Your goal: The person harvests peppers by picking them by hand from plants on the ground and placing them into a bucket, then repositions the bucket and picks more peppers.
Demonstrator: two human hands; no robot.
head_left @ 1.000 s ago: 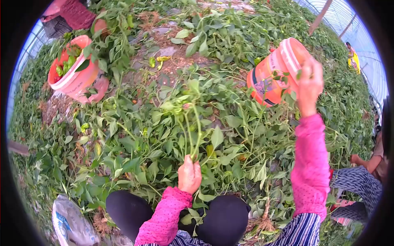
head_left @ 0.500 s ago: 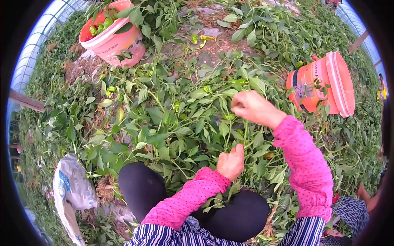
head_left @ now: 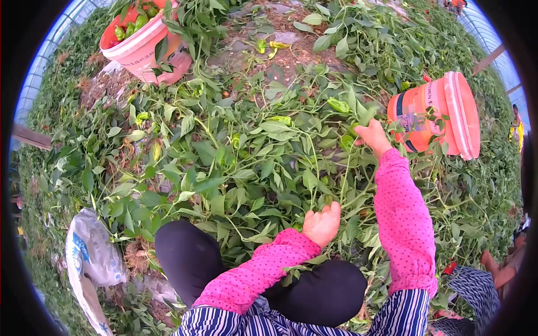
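Leafy pepper plants (head_left: 224,173) spread low in front of my knees. My left hand (head_left: 322,224) is closed round a pepper stem near my right knee, with the stem running up from the fist among the leaves. Farther forward, my right hand (head_left: 372,137) has its fingers pinched on the upper part of the plant; just what lies between the fingertips is partly hidden. Beside them hang a green pepper (head_left: 347,141) and, higher up, another light green pepper (head_left: 338,105). One more pale pepper (head_left: 280,120) shows among the leaves to the left.
A pink bucket (head_left: 148,53) with green and red peppers stands at the upper left. To the right, another orange-pink bucket (head_left: 437,115) lies tilted. A white sack (head_left: 92,252) sits by my left knee. Another person's patterned clothing (head_left: 476,291) appears at the lower right.
My right hand has moved to the right onto the upper plant, and the stems there have shifted and expose more of the peppers. My left hand stays low, slightly turned.
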